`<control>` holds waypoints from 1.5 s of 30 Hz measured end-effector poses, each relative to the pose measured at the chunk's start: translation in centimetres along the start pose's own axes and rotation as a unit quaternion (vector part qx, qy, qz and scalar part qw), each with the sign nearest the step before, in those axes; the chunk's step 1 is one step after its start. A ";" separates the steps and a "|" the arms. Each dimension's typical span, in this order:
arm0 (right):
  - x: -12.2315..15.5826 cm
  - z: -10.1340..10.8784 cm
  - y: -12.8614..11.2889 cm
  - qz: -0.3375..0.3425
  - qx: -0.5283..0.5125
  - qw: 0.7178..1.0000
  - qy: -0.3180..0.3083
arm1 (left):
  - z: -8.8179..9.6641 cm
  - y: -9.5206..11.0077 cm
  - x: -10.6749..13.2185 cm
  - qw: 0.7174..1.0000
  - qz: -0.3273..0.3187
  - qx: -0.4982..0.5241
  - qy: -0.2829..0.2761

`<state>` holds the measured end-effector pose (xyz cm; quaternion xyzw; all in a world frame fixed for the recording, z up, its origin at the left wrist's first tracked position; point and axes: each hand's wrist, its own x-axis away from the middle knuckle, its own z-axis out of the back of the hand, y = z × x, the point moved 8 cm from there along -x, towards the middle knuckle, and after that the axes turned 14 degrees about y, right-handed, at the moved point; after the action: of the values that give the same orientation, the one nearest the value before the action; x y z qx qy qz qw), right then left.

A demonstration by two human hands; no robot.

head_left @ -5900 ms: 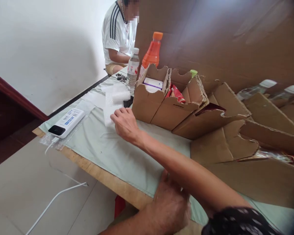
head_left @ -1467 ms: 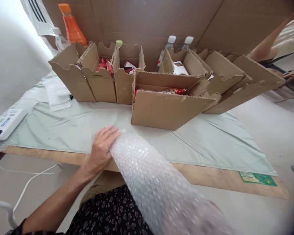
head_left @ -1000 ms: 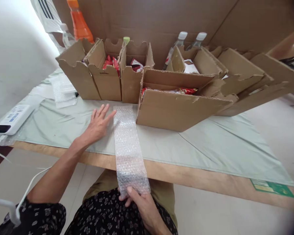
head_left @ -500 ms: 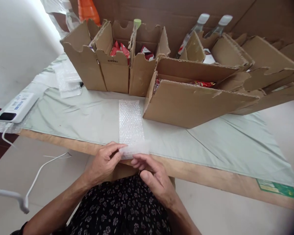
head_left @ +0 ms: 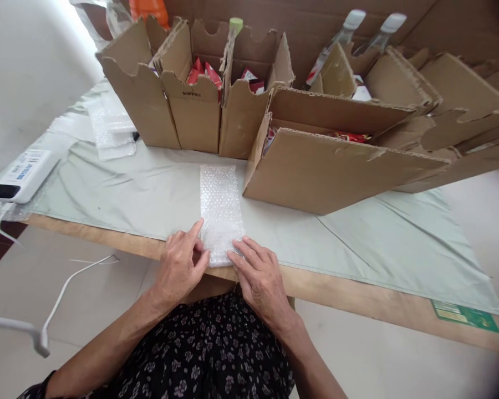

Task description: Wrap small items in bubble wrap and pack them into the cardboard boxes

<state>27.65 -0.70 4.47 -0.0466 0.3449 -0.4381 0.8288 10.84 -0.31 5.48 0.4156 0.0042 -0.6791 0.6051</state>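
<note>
A strip of bubble wrap (head_left: 219,202) lies on the pale green cloth (head_left: 149,188), running from the table's near edge toward the cardboard boxes. Its near end is folded over into a thicker white layer. My left hand (head_left: 179,269) grips the near left corner of the strip, thumb against the fold and index finger along the edge, other fingers curled. My right hand (head_left: 258,274) rests open with fingers stretched flat on the strip's near right corner.
A row of open cardboard boxes (head_left: 191,105) with red packets stands behind the strip; a larger box (head_left: 328,172) sits to its right. Bottles (head_left: 336,41) stand at the back. A white power bank (head_left: 20,174) with a cable and more bubble wrap (head_left: 110,130) lie left.
The bubble wrap strip was laid out over the cloth. Both hands then pinched its near end, folded it over, and now hold it down on the table.
</note>
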 end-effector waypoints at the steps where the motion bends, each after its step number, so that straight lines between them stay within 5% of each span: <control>1: 0.0 0.0 0.1 0.003 -0.002 1.000 0.004 | 0.5 0.2 0.1 1.000 -0.005 -0.004 0.011; 7: -0.3 0.2 0.1 0.030 -0.027 0.999 0.010 | 1.1 2.6 1.8 0.993 -0.109 0.029 -0.022; 14: -1.7 0.7 0.6 -0.041 -0.091 0.995 0.000 | 0.7 1.8 0.7 0.992 -0.060 0.112 -0.015; 17: -2.1 1.4 1.2 -0.079 -0.074 0.993 0.051 | 0.4 1.3 -0.4 0.995 -0.054 0.082 -0.002; 20: -2.0 2.4 0.9 -0.043 -0.016 0.993 0.107 | -0.3 0.6 -1.1 0.998 -0.049 0.031 0.005; 25: -2.0 1.0 0.3 0.035 0.012 0.999 0.035 | -1.0 0.2 -1.3 0.999 -0.034 0.012 0.012; 28: -2.6 0.9 0.7 0.025 -0.030 0.999 0.030 | 0.2 1.0 -0.8 0.997 -0.054 0.041 0.035; 32: -3.0 0.8 1.1 -0.019 -0.115 0.993 0.000 | 0.8 1.7 0.0 0.992 -0.074 0.098 -0.001; 37: -2.9 1.7 1.6 -0.027 -0.046 0.996 0.072 | -0.6 -0.1 -1.6 0.998 -0.046 0.049 0.019; 42: -3.2 0.2 1.5 0.009 0.003 1.000 0.025 | -1.1 -0.4 -2.8 0.997 -0.062 0.027 0.047; 45: -3.3 0.3 1.6 -0.013 -0.041 0.999 0.008 | -0.1 0.7 -1.7 0.994 -0.086 0.062 0.010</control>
<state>27.70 2.71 5.90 -0.0814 0.3689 -0.4342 0.8178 11.32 0.95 6.74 0.4570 0.0036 -0.7237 0.5172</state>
